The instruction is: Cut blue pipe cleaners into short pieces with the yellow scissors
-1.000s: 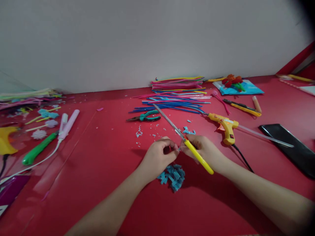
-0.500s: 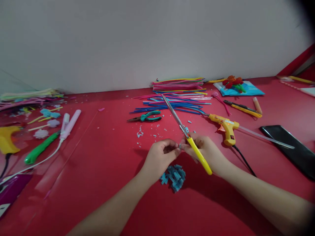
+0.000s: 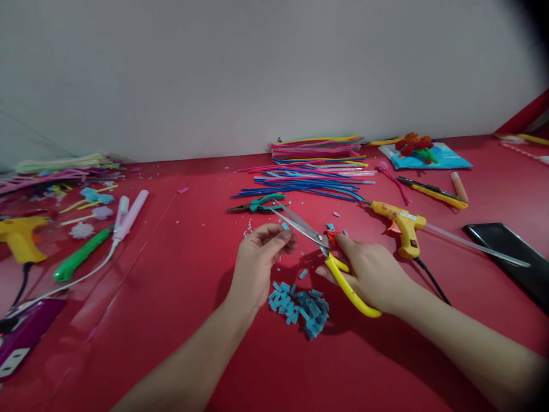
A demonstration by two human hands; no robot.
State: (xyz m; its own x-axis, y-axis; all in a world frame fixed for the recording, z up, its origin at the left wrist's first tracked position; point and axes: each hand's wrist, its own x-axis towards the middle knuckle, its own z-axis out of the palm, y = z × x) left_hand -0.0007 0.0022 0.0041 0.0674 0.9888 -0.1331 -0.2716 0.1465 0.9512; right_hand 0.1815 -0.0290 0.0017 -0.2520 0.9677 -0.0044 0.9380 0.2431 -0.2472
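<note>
My right hand (image 3: 371,274) grips yellow-handled scissors (image 3: 319,246) whose steel blades point up and to the left over the red table (image 3: 171,320). My left hand (image 3: 257,260) is pinched just left of the blades, holding a tiny blue piece at the fingertips. Below and between both hands lies a small heap of short blue cut pieces (image 3: 300,306). A few more blue scraps lie scattered near the blades.
Behind the hands lie green-handled pliers (image 3: 257,204), a spread of coloured pipe cleaners (image 3: 313,171) and a yellow glue gun (image 3: 403,226) with its cord. A black phone (image 3: 510,254) is at the right. Left are a green tool (image 3: 79,257), a pink device (image 3: 131,214), another yellow glue gun (image 3: 19,237).
The scissors tilted down and left, with the blades now lower over the table. My left hand moved up and left, away from the right hand. The blue heap looks more spread out.
</note>
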